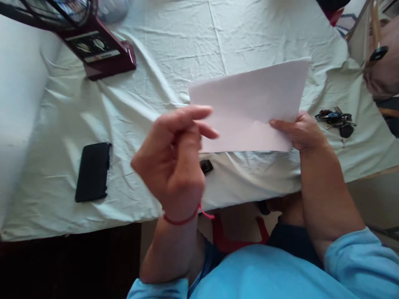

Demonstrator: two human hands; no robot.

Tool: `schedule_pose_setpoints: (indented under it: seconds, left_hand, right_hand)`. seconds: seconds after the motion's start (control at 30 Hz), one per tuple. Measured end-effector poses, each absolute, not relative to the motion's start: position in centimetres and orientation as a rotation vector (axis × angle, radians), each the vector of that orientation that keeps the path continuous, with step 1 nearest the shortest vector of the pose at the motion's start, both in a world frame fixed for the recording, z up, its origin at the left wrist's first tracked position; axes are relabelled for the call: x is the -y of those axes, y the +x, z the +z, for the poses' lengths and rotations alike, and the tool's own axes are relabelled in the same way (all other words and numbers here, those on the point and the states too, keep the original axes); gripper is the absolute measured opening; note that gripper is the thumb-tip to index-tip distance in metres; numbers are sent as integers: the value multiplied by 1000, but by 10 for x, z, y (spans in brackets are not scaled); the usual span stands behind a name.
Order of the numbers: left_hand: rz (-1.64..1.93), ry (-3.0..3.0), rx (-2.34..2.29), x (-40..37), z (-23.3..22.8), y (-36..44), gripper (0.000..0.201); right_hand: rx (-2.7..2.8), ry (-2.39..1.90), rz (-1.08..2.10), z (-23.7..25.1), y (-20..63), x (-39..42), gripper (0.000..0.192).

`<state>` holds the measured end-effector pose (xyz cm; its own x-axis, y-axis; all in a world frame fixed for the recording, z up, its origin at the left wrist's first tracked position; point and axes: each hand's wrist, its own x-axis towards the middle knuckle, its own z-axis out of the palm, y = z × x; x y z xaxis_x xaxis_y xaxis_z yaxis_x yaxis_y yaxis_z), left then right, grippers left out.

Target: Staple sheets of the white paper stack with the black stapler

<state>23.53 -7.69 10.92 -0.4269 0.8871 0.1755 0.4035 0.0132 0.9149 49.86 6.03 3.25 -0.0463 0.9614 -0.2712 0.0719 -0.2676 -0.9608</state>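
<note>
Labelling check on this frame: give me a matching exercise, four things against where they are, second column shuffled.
Things:
1. sheet of paper
2. phone
3. keys
4. red string

Places:
A. flat on the cloth, left of the left hand
B. around the left wrist
C. held at its lower right edge by the right hand
D. on the cloth, right of the right hand

Pairs: 1-C, 2-A, 3-D, 4-B
</note>
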Motion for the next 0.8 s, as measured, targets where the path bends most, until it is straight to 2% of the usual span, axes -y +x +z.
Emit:
schedule_pose_setpoints:
  seconds: [0.07,0.13,0.27,0.47,0.63,0.8]
  left_hand:
    - [1750,1118,-1785,52,101,211,16]
    - [1767,971,-1712,38,84,182,7]
    - [1549,842,-1852,27,49,137,20]
    - [1307,794,-1781,21,28,141,30]
    - [1102,899,-1674,26,37,143,29]
    - [1014,965,-1680,29,44,142,16]
  right_hand:
    - [1088,-1382,1337,27,493,-62,57]
    - [1028,-1371,1304,21,491,-63,62]
    - [917,-1380,1284,13,490,-64,70]
    - [920,-1439,1256,19,491,-59,60]
    - [957,-1556,1225,26,495,-53,54]
    - [1020,-1637,1180,26,497,-53,54]
